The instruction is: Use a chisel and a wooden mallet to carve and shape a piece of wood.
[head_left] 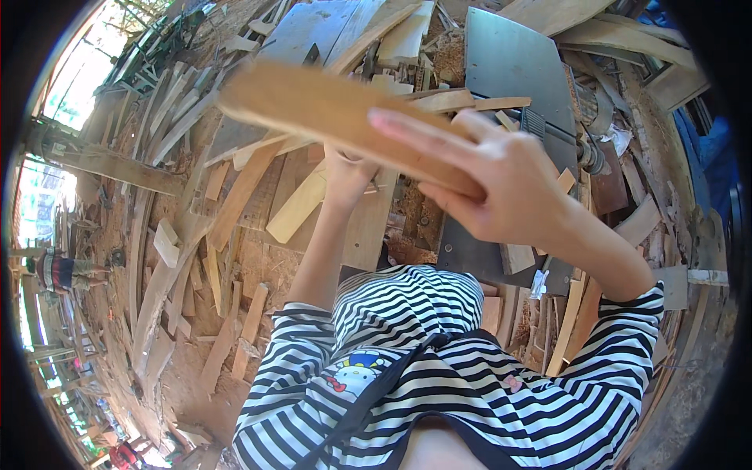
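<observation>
A wooden board [337, 110] with a rounded far-left end is held up in front of me, slightly blurred by motion. My right hand [509, 176] grips its right end, the index finger stretched along the upper face and the thumb beneath. My left hand [348, 168] is below the middle of the board, which hides most of its fingers; whether it touches the board cannot be made out. Under my left wrist, a pale plank [299, 205] rests on a wooden work surface [366, 223] among other cut pieces.
A smooth grey metal machine table [513, 66] stands at the far right of the bench. Beyond the board, a dark pointed piece [312, 54] sticks up beside a bluish flat surface [301, 27]. Offcuts and sawdust cover the ground on both sides. Another person [66, 272] stands far left.
</observation>
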